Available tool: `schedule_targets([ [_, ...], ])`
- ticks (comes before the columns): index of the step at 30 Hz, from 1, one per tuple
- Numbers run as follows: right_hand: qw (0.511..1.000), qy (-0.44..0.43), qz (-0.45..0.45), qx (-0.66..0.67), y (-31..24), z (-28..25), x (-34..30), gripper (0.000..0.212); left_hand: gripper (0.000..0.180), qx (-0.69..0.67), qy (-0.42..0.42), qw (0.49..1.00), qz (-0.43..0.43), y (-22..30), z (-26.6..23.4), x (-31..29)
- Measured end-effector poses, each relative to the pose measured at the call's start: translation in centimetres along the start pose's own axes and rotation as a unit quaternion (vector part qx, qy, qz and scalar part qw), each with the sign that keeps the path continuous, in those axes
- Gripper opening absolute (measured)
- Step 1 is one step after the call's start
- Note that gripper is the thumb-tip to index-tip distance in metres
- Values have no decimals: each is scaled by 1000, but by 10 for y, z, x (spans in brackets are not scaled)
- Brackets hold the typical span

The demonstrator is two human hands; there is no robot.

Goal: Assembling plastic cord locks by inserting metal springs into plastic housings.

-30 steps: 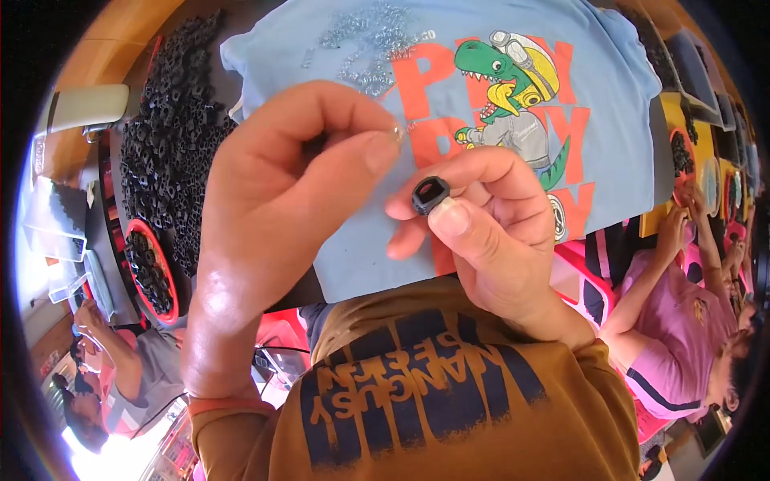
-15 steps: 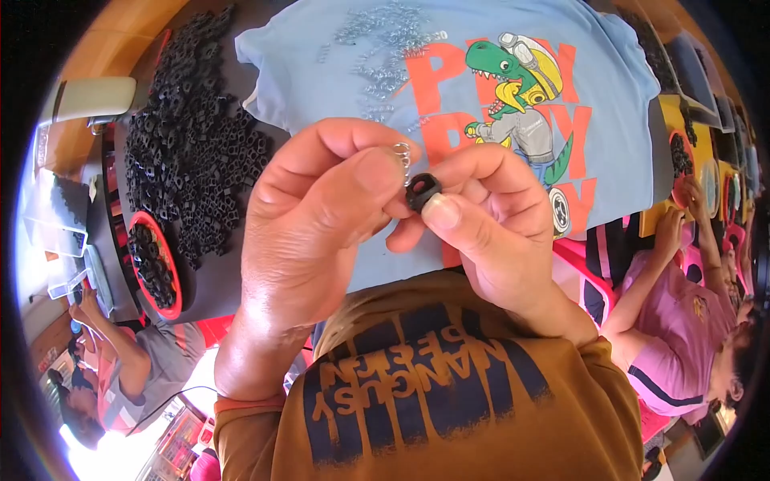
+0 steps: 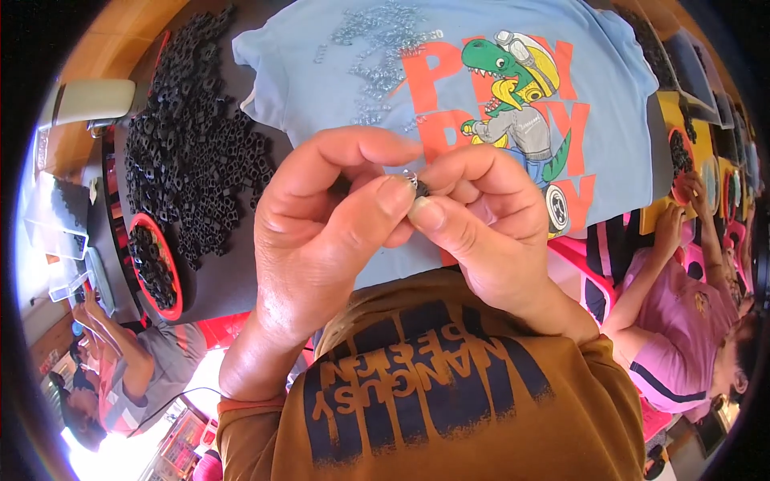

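My two hands meet above the blue T-shirt (image 3: 313,88), thumb tips almost touching. Between the fingertips of my right hand (image 3: 489,220) is a small black plastic part (image 3: 421,190), mostly covered by the thumbs. My left hand (image 3: 321,216) pinches a small metal coil spring (image 3: 411,175), its thumb pressing at the black part; only the top coils of the spring show. Farther off on the T-shirt lies a scattered group of similar springs (image 3: 377,56).
At the left, a large heap of black plastic parts (image 3: 200,152) covers the dark table. A red-rimmed tray (image 3: 178,289) holds more of them near the table's edge. Co-workers sit at both sides, one in a pink shirt (image 3: 682,321) and one in grey (image 3: 172,361).
The spring has come down against the black part and shows less above the fingers. My left thumb has moved down and right, and the black part is now mostly hidden.
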State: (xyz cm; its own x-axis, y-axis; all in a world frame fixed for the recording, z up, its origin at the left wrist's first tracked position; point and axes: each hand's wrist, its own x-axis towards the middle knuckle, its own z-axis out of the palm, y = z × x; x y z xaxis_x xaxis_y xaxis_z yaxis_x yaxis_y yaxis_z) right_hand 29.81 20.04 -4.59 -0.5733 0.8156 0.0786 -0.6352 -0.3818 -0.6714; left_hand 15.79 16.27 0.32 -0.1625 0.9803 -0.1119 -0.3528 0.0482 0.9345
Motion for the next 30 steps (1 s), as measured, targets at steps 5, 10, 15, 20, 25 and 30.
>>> schedule_targets([
  [5, 1000, -3, 11, 17, -1, 1, -2, 17, 18, 41, -7, 999, -10, 5, 0, -1],
  [10, 1000, -2, 11, 24, 1, -2, -1, 18, 24, 441, -73, 852, 272, 7, -19, 4],
  [15, 1000, -15, 3, 11, 1, -2, -1, 17, 40, 536, -59, 759, 363, 2, -19, -2],
  [20, 1000, 2, -3, 25, 2, -1, -1, 22, 38, 296, -89, 945, 107, 13, -19, -9],
  [25, 999, -14, 23, -31, -2, 0, -1, 28, 42, 146, 35, 989, -9, 17, -8, -18],
  [30, 999, -19, 24, -42, -2, -1, -2, 28, 45, 249, 39, 965, 74, 13, -12, -16],
])
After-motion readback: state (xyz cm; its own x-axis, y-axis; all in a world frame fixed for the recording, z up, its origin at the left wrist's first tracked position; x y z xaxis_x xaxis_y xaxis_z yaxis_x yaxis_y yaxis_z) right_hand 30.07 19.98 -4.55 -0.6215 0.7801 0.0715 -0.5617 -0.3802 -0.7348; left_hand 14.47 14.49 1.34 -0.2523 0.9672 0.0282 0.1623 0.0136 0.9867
